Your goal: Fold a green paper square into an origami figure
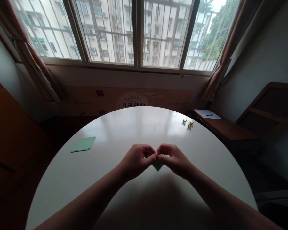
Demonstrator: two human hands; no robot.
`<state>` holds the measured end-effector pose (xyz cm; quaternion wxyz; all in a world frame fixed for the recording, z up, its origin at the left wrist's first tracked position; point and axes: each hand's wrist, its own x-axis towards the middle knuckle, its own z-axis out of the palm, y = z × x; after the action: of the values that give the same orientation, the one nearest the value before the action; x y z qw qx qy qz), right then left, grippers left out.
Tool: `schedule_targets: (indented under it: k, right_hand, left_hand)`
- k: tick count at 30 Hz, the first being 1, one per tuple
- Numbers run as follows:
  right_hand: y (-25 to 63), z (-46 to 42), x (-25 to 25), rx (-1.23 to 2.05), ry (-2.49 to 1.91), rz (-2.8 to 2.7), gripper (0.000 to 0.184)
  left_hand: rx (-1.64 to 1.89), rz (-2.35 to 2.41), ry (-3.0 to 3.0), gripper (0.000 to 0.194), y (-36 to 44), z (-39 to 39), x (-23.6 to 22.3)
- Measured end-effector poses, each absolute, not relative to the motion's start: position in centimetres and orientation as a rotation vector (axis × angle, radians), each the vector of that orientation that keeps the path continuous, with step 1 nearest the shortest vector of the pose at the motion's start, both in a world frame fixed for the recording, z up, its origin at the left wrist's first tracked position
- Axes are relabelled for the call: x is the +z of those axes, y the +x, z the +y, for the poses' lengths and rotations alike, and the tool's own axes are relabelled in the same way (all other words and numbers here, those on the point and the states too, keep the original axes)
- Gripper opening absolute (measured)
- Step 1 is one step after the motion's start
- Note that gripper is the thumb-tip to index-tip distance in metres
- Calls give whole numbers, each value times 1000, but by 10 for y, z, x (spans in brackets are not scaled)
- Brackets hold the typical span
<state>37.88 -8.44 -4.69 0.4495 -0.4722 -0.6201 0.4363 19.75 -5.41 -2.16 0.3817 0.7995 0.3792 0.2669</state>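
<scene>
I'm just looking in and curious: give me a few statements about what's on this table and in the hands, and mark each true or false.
1. Both hands pinch one small green folded paper between them. True: the left hand and right hand meet on the folded paper.
2. A stack of green paper sheets lies on the person's right. False: it lies on the left.
3. Three tiny folded paper figures sit at the far right of the round white table. True.
4. The figures touch the right hand. False: they sit well apart from it.
5. The window behind the table is covered by closed curtains. False: the curtains are drawn aside.
</scene>
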Motion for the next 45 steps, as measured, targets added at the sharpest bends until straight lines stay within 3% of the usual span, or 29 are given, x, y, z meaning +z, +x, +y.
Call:
schedule_targets:
  k: [11, 21, 27, 45]
  right_hand:
    - [380, -84, -45, 1302, -1200, -1449, 7]
    - [379, -85, -47, 1198, -1219, -1525, 9]
    - [379, -85, -47, 1213, -1206, -1560, 10]
    - [385, -85, -39, 1365, -1224, -1524, 7]
  left_hand:
    - [596, 895, 1885, 24, 197, -50, -25]
    - [588, 937, 1764, 31, 199, -50, -26]
    - [666, 915, 1815, 20, 201, -56, -23]
    - [729, 923, 1711, 18, 199, -51, -24]
